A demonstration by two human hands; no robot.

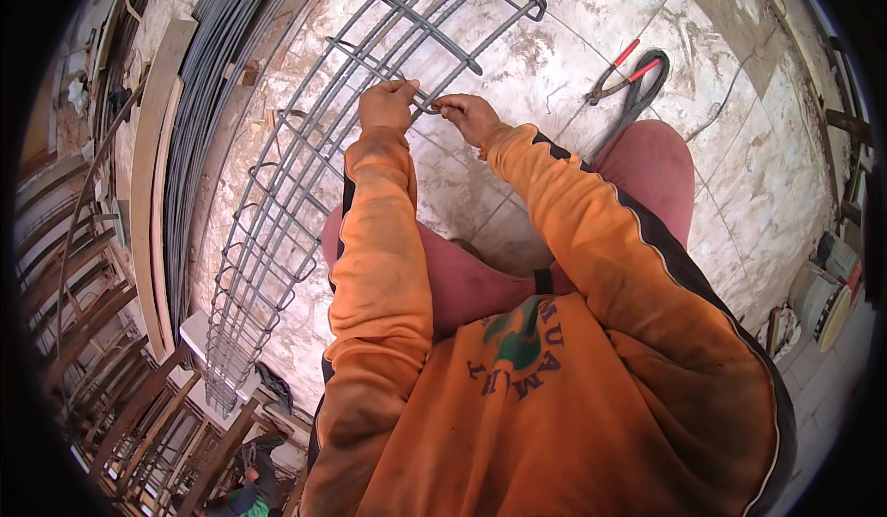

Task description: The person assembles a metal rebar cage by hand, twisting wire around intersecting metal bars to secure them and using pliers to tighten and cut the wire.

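Note:
A long rebar cage of grey ribbed bars and square stirrups runs from the top of the view down to the lower left. My left hand is at its near side, thumb and fingers pinched together by a stirrup corner. Just to the right, my right hand also pinches, fingertips at the same corner. Whatever is between the fingers of either hand is too small to make out. On the floor to the right lie pincers with red handles, beside a looped bundle of dark tie wire.
Left of the cage lie a bundle of long steel rods and a wooden plank. Wooden poles crowd the lower left, where another person partly shows. A bucket stands at far right. The tiled floor is stained.

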